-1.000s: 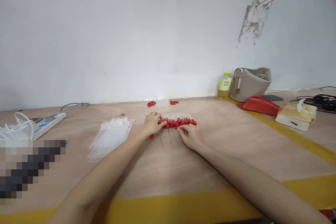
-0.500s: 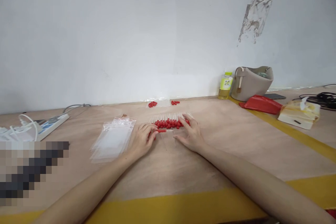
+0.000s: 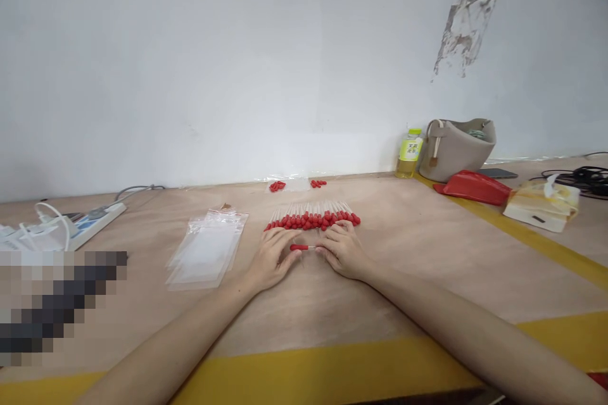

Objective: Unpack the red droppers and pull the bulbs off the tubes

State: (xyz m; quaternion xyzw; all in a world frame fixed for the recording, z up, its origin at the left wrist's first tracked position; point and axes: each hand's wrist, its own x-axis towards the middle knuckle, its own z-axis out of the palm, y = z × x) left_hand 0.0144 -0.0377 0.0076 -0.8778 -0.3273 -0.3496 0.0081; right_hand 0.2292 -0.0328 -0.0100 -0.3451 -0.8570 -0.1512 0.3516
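Between my hands lies a red-tipped stick (image 3: 299, 247), its red end pointing left and its pale shaft reaching my right fingertips. My right hand (image 3: 345, 251) has its fingers pressed together on the shaft. My left hand (image 3: 275, 257) is on the other side with thumb and fingers apart, the thumb close to the red end. Just beyond both hands, a row of red-tipped sticks (image 3: 311, 220) lies on the table, pale shafts pointing toward the wall. A pile of clear zip bags (image 3: 208, 250) is to the left of my left hand.
Small red pieces (image 3: 277, 186) lie on clear plastic near the wall. At left is a power strip (image 3: 99, 223) with cables. On the right are a bottle (image 3: 409, 153), a grey bag (image 3: 456, 149), a red pouch (image 3: 472, 188) and a tissue pack (image 3: 541, 205).
Both hands have drawn back slightly from the row, uncovering more red tips. The single stick now lies nearer me, and my right fingers have closed on its shaft.
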